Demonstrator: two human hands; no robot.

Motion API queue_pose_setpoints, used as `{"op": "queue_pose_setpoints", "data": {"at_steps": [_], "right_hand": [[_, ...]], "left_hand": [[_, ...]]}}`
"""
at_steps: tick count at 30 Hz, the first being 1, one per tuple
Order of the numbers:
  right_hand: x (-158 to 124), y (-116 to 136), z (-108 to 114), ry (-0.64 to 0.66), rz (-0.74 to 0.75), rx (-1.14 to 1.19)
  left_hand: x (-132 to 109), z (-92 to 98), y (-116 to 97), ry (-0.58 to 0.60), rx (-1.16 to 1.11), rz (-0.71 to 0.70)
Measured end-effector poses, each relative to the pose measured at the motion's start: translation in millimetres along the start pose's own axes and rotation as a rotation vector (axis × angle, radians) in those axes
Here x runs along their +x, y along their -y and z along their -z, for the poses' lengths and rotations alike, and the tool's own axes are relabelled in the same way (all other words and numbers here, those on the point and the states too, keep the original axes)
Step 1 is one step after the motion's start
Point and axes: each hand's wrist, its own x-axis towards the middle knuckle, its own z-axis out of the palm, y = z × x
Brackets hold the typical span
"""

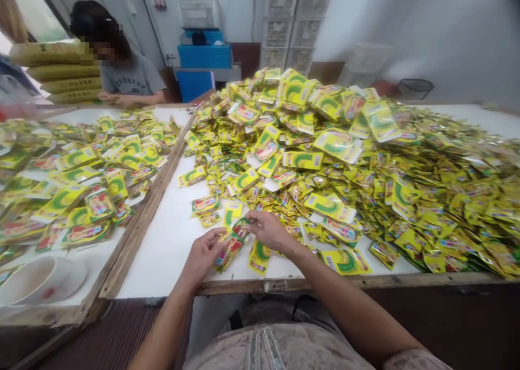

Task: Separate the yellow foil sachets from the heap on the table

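Just above the table's wooden edge, the left hand (203,255) and right hand (268,230) are pinching a stack of sachets (229,245) between curled fingers. It is glossy, yellow and red, perhaps several packets thick. Beyond the fingertips, a crinkly heap of flat foil sachets (325,142) is spreading over the white tabletop (170,240).

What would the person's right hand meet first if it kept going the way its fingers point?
Probably the bundle of sachets held in the left hand; the right hand seems to pinch its top edge.
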Motion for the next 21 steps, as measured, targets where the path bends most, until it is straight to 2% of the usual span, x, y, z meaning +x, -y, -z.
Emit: {"op": "queue_pose_setpoints", "data": {"at_steps": [3,5,7,9,11,13,17,21], "right_hand": [[-4,6,6,-0.055,0.051,-0.168],[-10,6,19,-0.127,0.048,-0.225],[-21,1,36,-0.219,-0.054,-0.282],[-36,-13,53,-0.258,-0.246,-0.394],[-50,-31,63,-0.194,-0.372,-0.558],[-61,-48,65,-0.144,-0.388,-0.654],[-69,-66,61,-0.154,-0.393,-0.537],[-64,-55,62,-0.277,-0.313,-0.222]], "left_hand": [[5,-0.1,-8,-0.017,0.025,0.014],[7,-0.4,-15,-0.035,0.005,0.056],[6,-2.3,-22,-0.031,-0.043,0.117],[4,-7.4,-25,0.004,-0.109,0.182],[3,-16.1,-24,0.044,-0.171,0.238],[2,-26.6,-20,0.072,-0.21,0.28],[2,-41.5,-11,0.093,-0.197,0.265],[2,-42.0,-8,0.05,-0.118,0.214]]}}
